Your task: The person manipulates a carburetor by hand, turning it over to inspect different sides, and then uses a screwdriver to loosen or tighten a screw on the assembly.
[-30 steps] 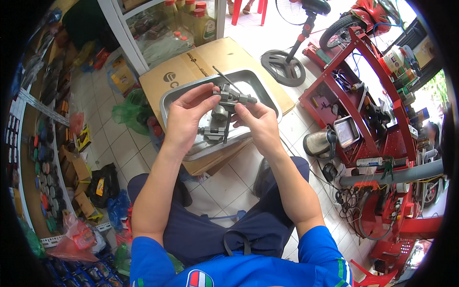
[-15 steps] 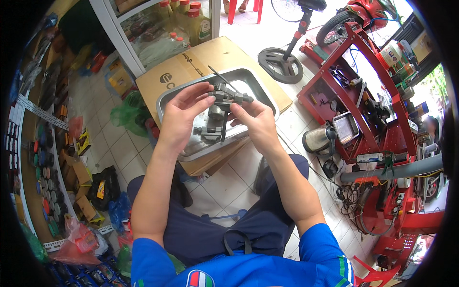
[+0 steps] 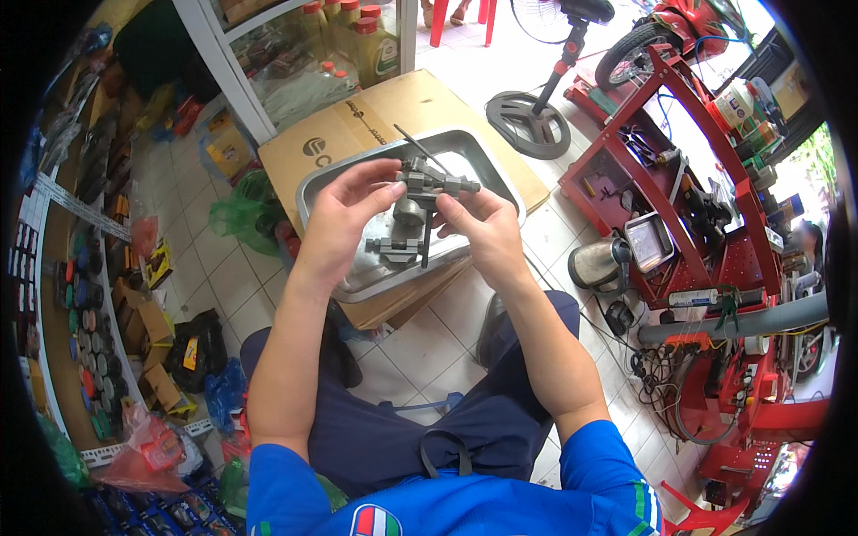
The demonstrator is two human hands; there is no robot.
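Two bare hands hold one dark grey metal part (image 3: 438,185) between them, above one shallow metal tray (image 3: 361,271). The left hand (image 3: 351,204) has a narrow grip, thumb and fingers closing on the part's left end; the right hand (image 3: 483,230) pinches its right side, thumb uppermost.

Three other pieces show near the held part: one round grey piece (image 3: 408,213) just below it, one blocky metal piece (image 3: 396,250) lower down in the tray, and one thin rod (image 3: 420,146) slanting beyond the hands. One dark bar (image 3: 426,243) runs down beside the blocky piece; whether it joins the held part, I cannot tell.

The tray sits on a cardboard box (image 3: 420,94). To the right stand one kettle (image 3: 592,264) and one red cart (image 3: 588,171), with one smaller tray (image 3: 648,243) near the kettle.
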